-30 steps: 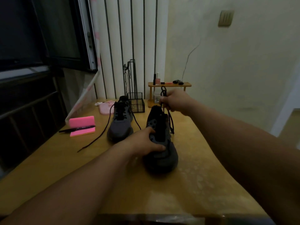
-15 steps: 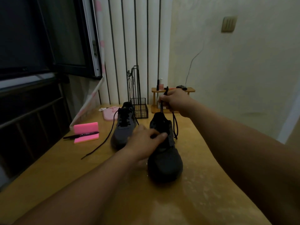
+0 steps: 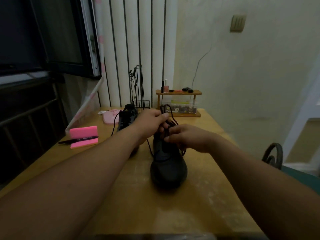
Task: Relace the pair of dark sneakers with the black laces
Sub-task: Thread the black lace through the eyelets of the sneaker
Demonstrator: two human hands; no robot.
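Observation:
A dark sneaker [image 3: 168,166] stands mid-table, toe toward me. Its black lace [image 3: 167,110] loops up above the tongue and hangs down both sides. My left hand [image 3: 152,124] is closed on the lace above the shoe's collar. My right hand [image 3: 187,137] pinches the lace at the eyelets on the shoe's right side. The second dark sneaker [image 3: 127,118] sits behind my left hand, partly hidden, with its own lace trailing left over the table [image 3: 199,205].
A pink block [image 3: 84,136] with a black marker [image 3: 78,139] lies at the left. A pink item [image 3: 110,116], a black wire rack [image 3: 138,94] and a small wooden shelf [image 3: 178,101] with bottles stand at the back. A chair back [image 3: 272,155] is at the right.
My left hand left the shoe's side and rose to grip the lace above the collar. My right hand came down from holding the lace high to the eyelets.

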